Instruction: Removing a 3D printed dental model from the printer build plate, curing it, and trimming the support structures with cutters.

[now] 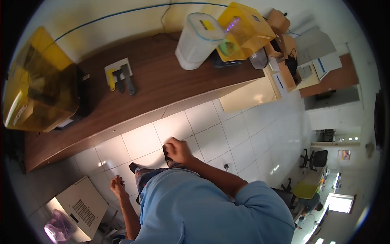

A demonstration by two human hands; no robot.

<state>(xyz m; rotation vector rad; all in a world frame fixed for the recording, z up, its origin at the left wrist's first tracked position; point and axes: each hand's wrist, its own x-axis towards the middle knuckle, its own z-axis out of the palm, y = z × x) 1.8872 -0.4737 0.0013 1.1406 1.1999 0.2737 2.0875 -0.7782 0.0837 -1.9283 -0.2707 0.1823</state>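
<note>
Left hand: the bare left hand (pixel 118 188) is held low beside the body, near an off-white box with a vented panel (pixel 83 209); its fingers are bent, and whether a small item is pinched at their tips cannot be told.
Right hand: the bare right hand (pixel 179 151) is held before the body, over the white tiled floor (pixel 209 134); its fingers are curled inward and blurred, and whether anything is enclosed cannot be told.
Hand tools: a yellow-handled tool (pixel 111 83), a black-handled tool and a grey-handled scraper (pixel 130 86) are laid across a white square sheet (pixel 123 63) on the brown wood-surfaced desk (pixel 158 73), well apart from both hands.
Step in hand: judged as standing or walking alongside the desk, no tool being handled.
Next move: for any tool to be taken up, a forward reach over the desk edge is judged necessary.
</note>
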